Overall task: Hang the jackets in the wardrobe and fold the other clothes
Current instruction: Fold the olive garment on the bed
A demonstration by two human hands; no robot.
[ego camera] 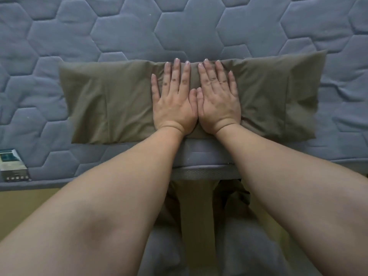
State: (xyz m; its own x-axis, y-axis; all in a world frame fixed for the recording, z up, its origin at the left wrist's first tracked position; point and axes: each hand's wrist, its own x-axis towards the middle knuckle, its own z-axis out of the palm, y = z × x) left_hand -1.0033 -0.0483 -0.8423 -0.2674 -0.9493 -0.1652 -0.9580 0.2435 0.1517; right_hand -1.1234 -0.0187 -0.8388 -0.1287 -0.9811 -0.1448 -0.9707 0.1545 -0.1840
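Note:
An olive-green garment (107, 100) lies folded into a long flat band across the grey quilted mattress (189, 30), near its front edge. My left hand (173, 102) and my right hand (217, 100) rest side by side on the middle of the band. Both lie palm down with straight, slightly spread fingers pressing the cloth, thumbs touching. Neither hand grips anything.
A small boxed item (13, 166) sits at the mattress's front left corner. The mattress edge (205, 173) runs just under my wrists. Below it are my legs in olive and grey clothing and a yellowish floor (23, 208).

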